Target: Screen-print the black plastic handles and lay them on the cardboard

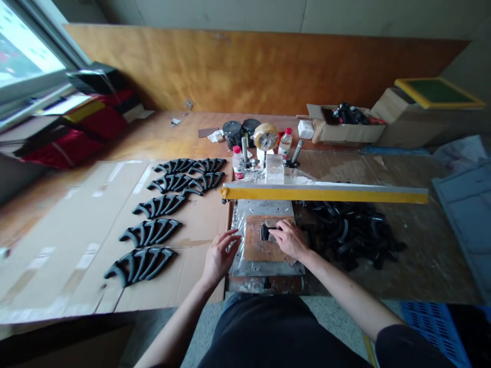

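My right hand [289, 239] rests on a wooden board [259, 248] and its fingers grip a small black part [265, 232]. The board lies on a metal plate [263, 208] partly covered by clear plastic film [240, 240]. My left hand [220, 255] is open, with its fingertips at the left edge of the film. To its left, several curved black ribbed parts [149, 232] lie in rows on a cardboard sheet [69, 240]. Right of my right hand is a heap of black parts [349, 232]. A long metal bar with yellow tape [322, 194] lies across the bench beyond the plate.
Beyond the bar stand two black jars [238, 134], a tape roll [266, 136] and plastic bottles [238, 162]. A cardboard box of black items [345, 128] sits back right, below a green-and-yellow screen frame [437, 92]. A blue crate [433, 327] sits low at right.
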The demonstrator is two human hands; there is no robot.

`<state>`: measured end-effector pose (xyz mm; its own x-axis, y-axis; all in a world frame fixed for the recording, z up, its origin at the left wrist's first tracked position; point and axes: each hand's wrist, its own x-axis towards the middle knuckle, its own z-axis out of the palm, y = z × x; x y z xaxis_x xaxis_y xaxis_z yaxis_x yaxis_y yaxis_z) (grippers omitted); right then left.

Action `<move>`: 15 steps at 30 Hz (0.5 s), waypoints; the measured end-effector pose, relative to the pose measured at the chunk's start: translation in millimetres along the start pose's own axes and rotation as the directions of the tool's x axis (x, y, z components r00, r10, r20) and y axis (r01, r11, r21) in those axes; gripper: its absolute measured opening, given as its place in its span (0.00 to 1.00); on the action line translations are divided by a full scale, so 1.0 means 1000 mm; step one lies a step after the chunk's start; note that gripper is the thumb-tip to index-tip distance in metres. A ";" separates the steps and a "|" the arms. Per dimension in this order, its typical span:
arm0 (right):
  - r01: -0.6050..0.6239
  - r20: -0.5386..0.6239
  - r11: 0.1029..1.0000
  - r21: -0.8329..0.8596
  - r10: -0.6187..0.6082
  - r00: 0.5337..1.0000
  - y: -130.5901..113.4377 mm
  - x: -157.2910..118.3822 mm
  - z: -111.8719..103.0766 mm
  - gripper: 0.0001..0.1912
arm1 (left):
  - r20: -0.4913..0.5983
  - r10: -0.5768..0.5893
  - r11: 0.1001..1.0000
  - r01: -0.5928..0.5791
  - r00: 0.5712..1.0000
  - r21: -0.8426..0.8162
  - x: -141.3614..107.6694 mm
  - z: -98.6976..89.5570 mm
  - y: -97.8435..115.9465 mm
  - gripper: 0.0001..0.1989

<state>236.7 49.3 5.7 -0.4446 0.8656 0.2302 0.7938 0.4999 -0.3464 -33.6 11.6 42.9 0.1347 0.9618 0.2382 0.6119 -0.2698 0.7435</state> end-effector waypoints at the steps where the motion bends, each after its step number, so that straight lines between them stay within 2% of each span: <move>1: 0.024 -0.004 1.000 0.021 -0.023 1.000 -0.002 0.005 -0.001 0.16 | -0.050 -0.030 0.999 0.028 0.998 -0.043 0.010 -0.005 0.005 0.10; 4: 0.168 0.044 0.984 0.052 -0.170 0.984 -0.008 0.021 0.005 0.27 | -0.191 -0.156 0.950 0.095 0.969 -0.297 0.049 -0.019 0.036 0.15; 6: 0.282 0.121 0.957 0.066 -0.288 0.950 -0.012 0.024 0.013 0.33 | -0.223 -0.212 0.860 0.073 0.951 -0.505 0.078 -0.025 0.062 0.19; 8: 0.373 0.190 0.921 0.114 -0.388 0.902 -0.016 0.019 0.018 0.29 | -0.198 -0.220 0.760 0.041 0.955 -0.649 0.101 -0.026 0.085 0.22; 10: 0.412 0.210 0.895 0.172 -0.442 0.872 -0.014 0.007 0.013 0.18 | -0.174 -0.224 0.707 0.037 0.959 -0.707 0.112 -0.025 0.100 0.23; 11: 0.402 0.192 0.900 0.171 -0.430 0.882 -0.009 0.000 0.005 0.14 | -0.175 -0.233 0.700 0.040 0.957 -0.713 0.112 -0.025 0.104 0.23; 12: 0.360 0.150 0.925 0.124 -0.376 0.915 0.000 -0.007 -0.006 0.10 | -0.179 -0.250 0.696 0.048 0.952 -0.717 0.109 -0.024 0.105 0.24; 14: 0.180 0.003 0.982 -0.065 -0.180 0.984 0.027 -0.016 -0.035 0.11 | -0.131 -0.306 0.671 0.116 0.943 -0.732 0.093 -0.023 0.101 0.26; 15: 0.065 -0.085 0.985 -0.159 -0.079 0.993 0.044 -0.018 -0.050 0.13 | -0.069 -0.342 0.655 0.185 0.937 -0.732 0.081 -0.022 0.097 0.27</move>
<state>300.6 54.5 32.1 -0.4695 0.8177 0.3331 0.8192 0.5442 -0.1813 19.6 62.8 147.8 -0.1367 0.9905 0.0125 -0.1448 -0.0325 0.9889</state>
